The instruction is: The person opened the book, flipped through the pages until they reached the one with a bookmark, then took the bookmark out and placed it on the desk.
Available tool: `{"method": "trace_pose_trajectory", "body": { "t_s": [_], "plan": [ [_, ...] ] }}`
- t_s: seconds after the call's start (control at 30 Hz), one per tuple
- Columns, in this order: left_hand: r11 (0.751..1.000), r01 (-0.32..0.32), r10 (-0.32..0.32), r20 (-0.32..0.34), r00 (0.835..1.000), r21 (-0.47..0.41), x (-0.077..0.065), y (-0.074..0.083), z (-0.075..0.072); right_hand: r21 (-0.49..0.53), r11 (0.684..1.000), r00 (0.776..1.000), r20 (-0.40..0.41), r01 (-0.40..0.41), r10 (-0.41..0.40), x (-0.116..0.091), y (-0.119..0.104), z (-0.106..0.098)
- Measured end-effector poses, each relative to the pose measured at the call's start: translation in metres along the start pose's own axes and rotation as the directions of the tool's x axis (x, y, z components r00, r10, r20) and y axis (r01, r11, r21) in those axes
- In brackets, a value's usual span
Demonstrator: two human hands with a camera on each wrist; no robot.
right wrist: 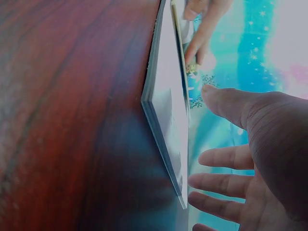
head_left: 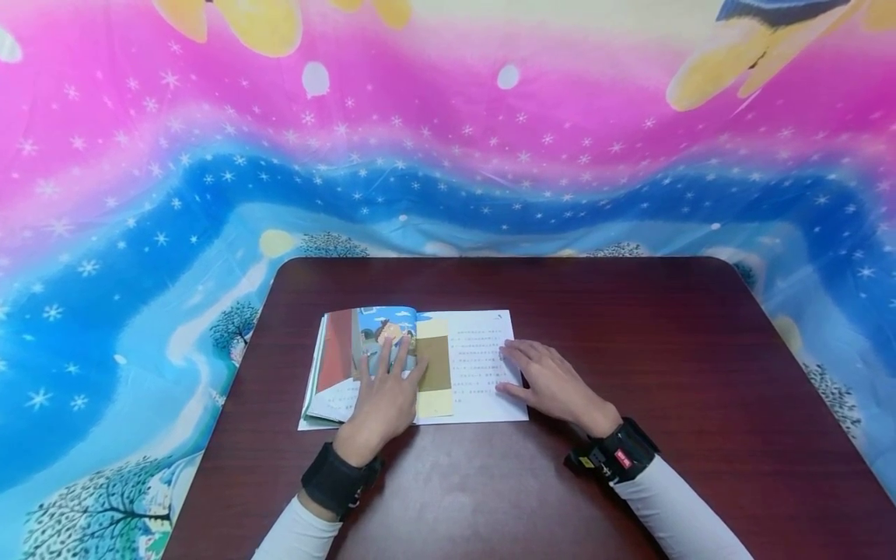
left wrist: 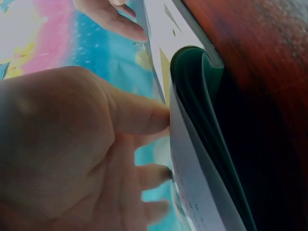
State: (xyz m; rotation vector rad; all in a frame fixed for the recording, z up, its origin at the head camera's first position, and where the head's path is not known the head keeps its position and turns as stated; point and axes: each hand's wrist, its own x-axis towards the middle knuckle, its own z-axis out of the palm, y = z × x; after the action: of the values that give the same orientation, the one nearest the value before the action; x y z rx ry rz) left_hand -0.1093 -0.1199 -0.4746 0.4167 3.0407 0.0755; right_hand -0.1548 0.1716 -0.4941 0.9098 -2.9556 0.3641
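Observation:
An open picture book lies on the table, its right page printed with rows of text. Spread fingers of my left hand press on the illustrated left page, thumb near the fold. Beside that thumb, a yellow-and-brown panel covers the inner part of the right page. In the left wrist view, the left-side pages bow up in a loose curve above the table. My right hand has its fingers extended at the right page's outer edge, holding nothing. The right wrist view shows the book's corner beside those fingertips.
The dark reddish-brown table extends around the book, with rounded far corners. Behind it hangs a pink and blue cloth with snowflakes and trees. Black straps with cameras circle both wrists.

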Motion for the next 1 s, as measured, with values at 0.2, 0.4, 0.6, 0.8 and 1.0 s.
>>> {"method": "trace_pose_trajectory", "body": {
  "t_s": [0.2,0.4,0.6,0.8,1.0],
  "plan": [
    [0.986,0.119,-0.108,0.098,0.989,-0.114,-0.003,0.000,0.002,0.048,0.999,1.000,-0.030,0.006,-0.005,0.004,-0.003,-0.001],
    [0.970,0.194,-0.170,0.163,0.972,-0.149,-0.004,-0.004,0.002,0.169,0.985,1.000,-0.004,-0.020,0.021,0.013,-0.013,0.002],
    [0.955,0.244,-0.211,0.192,0.958,-0.167,-0.004,-0.006,0.003,0.237,0.971,1.000,-0.005,-0.024,0.026,0.025,-0.026,0.006],
    [0.947,0.268,-0.235,0.187,0.954,-0.177,-0.008,-0.010,0.008,0.263,0.962,0.997,-0.023,-0.067,0.076,0.041,-0.038,0.010],
    [0.952,0.260,-0.235,0.158,0.959,-0.162,-0.012,-0.015,0.012,0.444,0.885,0.987,-0.013,-0.139,0.162,0.057,-0.051,0.014]
  ]
}}
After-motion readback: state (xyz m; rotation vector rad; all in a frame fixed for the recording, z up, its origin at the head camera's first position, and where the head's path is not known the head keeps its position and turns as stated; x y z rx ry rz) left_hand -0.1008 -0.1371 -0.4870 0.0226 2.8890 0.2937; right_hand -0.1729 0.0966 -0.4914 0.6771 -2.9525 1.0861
